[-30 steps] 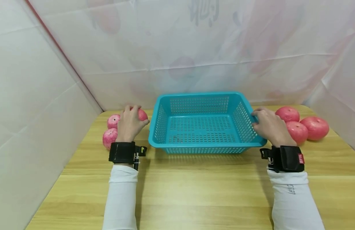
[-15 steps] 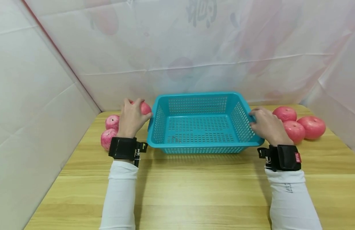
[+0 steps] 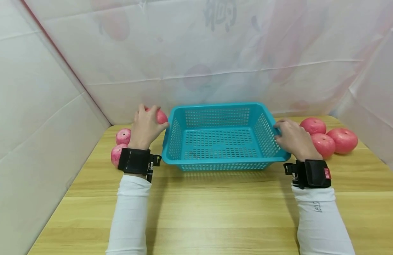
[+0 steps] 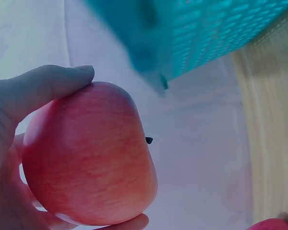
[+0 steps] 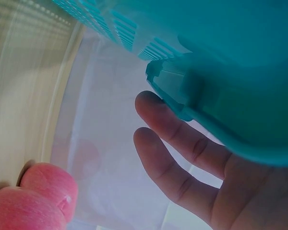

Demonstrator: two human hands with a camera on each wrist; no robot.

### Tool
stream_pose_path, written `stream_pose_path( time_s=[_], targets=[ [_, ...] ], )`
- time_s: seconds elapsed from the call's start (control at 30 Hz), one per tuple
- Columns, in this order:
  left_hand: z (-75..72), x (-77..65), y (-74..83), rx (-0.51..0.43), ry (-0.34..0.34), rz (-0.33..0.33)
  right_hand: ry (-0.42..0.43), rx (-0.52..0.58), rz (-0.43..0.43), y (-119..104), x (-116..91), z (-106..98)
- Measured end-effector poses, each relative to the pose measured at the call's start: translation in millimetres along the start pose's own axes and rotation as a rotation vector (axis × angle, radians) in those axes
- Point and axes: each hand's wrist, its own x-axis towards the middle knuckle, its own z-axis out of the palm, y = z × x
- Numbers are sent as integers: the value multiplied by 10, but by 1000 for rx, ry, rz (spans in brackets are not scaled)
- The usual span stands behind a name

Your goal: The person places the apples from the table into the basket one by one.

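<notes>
My left hand (image 3: 143, 125) grips a red apple (image 3: 161, 117) beside the basket's left end. In the left wrist view the thumb lies across one side of the apple (image 4: 93, 158), with fingers behind and under it, and a short dark stem shows. A teal plastic basket (image 3: 212, 161) with slotted walls stands in the middle of the table; no fruit shows inside. My right hand (image 3: 293, 138) holds the rim at its right end. From the right wrist, two bent fingers (image 5: 158, 158) show beside the basket rim (image 5: 221, 134); the thumb is hidden.
Two smaller pink, white-streaked fruits (image 3: 123, 136) lie left of my left hand, partly behind the wrist. Three red apples (image 3: 342, 141) sit together at the right. A printed white cloth (image 3: 196, 53) hangs behind the wooden table (image 3: 215, 212).
My left hand has lifted the apple from beside the smaller fruits, up and slightly right toward the basket's left rim. The right hand stays at the basket's right end.
</notes>
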Motion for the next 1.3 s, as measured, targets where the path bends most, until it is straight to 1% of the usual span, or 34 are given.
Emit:
stream_pose_path(
  time_s=[0.13,0.3,0.47,0.6,0.73,0.87,1.0,1.17,1.3],
  targets=[
    [-64,27,35,-2,25,25,0,3,2,2,8,-7],
    [-115,50,108,-8,26,41,-13,6,7,9,1,-1],
    [-123,99,211,-35,2,42,-27,15,14,0,3,8],
    [-120,154,324,-79,-19,41,-25,11,14,8,2,7],
    [-91,200,416,-98,-30,34,-15,4,10,25,-1,1],
    [-34,216,466,-84,-44,33,-14,10,9,28,-2,1],
    [20,216,493,-68,-51,58,-18,15,16,22,-3,3],
    [59,226,499,-39,-45,96,-16,12,15,22,-3,0],
    [88,252,500,-9,-55,110,-13,11,16,20,-6,-7]
  ],
)
